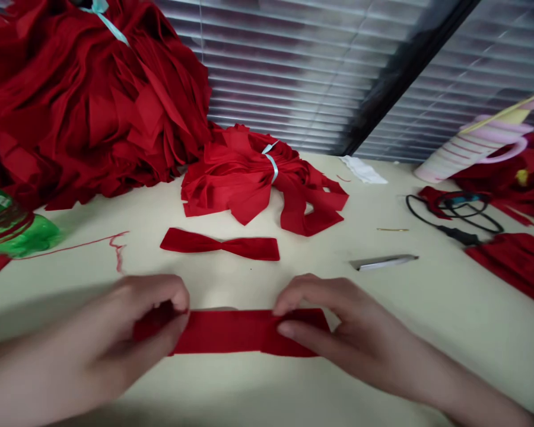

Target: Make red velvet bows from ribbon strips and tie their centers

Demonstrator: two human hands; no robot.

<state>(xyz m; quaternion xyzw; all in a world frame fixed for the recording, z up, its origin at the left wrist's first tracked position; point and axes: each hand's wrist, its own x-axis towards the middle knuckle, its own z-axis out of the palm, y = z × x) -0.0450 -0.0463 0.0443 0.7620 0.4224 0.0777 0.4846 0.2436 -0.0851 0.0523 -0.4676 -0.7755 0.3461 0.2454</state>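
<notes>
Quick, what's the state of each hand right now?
Left hand: closed, pinching the left end of the red fabric strip.
Right hand: closed, pinching the same strip near its right end.

Deep red is shown by the cloth strip (231,332) and the bundled bows (244,178), pale blue by their ribbon tie (272,163), cream by the worktop (427,332), and pink stripes by the cone (471,151).
</notes>
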